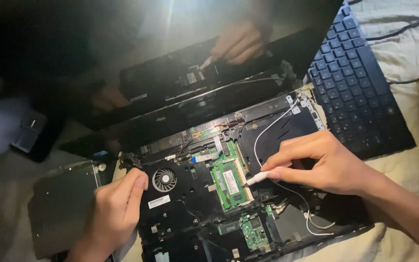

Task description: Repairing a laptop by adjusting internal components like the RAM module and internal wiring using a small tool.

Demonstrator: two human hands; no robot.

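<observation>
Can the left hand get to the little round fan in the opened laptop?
Probably yes. The left hand rests on the laptop's black base right beside the small round grey fan, which lies uncovered.

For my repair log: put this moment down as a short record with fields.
setting: opened laptop base on cloth, its dark screen tilted up behind
left hand: rests on the base's left edge beside the cooling fan, holding nothing
right hand: pinches a small white tool, tip at the green memory module
nearby: detached keyboard upper right; grey metal cover at left
</observation>
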